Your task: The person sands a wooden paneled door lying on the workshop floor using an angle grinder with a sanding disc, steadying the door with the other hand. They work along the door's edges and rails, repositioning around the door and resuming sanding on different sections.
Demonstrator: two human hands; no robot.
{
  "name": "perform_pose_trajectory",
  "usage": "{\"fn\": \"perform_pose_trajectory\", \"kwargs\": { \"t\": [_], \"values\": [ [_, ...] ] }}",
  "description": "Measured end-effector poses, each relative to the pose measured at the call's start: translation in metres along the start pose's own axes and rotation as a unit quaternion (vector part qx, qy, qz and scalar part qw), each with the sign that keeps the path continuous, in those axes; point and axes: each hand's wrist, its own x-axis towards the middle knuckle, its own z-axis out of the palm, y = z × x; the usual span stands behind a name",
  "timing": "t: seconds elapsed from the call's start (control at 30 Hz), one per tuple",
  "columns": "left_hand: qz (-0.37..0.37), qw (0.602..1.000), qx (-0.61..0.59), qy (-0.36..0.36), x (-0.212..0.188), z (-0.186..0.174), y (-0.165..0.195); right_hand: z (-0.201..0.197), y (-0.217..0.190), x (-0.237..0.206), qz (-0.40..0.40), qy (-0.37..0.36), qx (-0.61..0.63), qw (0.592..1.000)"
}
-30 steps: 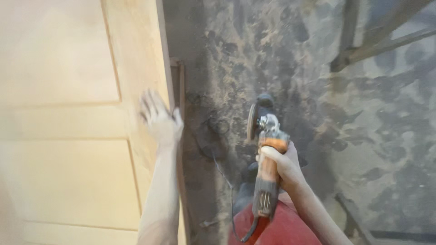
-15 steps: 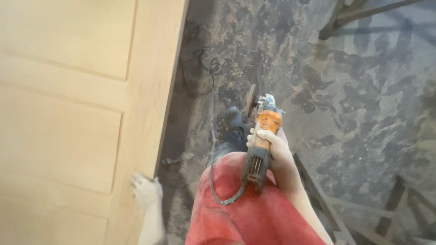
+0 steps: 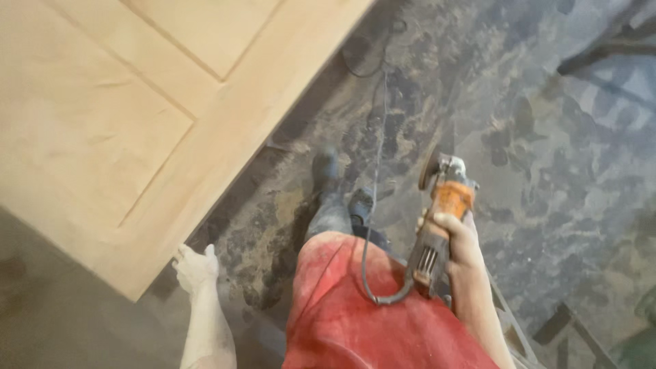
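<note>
Right hand clenched around body of orange angle grinder, held at hip level, disc end pointing away toward dusty concrete floor. Black cord loops from grinder tail across red shorts. Left hand dust-coated, fingers spread, grasping nothing, just beside lower corner of pale wooden door; contact with edge cannot tell. Door lies tilted across upper left. Dark shoe on floor between door and grinder.

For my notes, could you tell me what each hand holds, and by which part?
The right hand grips the orange angle grinder around its body. The left hand holds nothing.
</note>
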Motion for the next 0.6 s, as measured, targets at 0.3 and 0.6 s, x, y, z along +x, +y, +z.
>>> {"fn": "perform_pose_trajectory", "kwargs": {
  "t": [0.3,0.6],
  "values": [
    [0.223,0.966,-0.010,0.129,0.027,0.022,-0.143,0.022,0.147,-0.134,-0.153,-0.041,-0.170,0.973],
    [0.406,0.895,0.004,0.186,0.100,0.051,-0.324,0.061,0.374,-0.236,-0.057,-0.030,-0.224,0.972]
  ]
}}
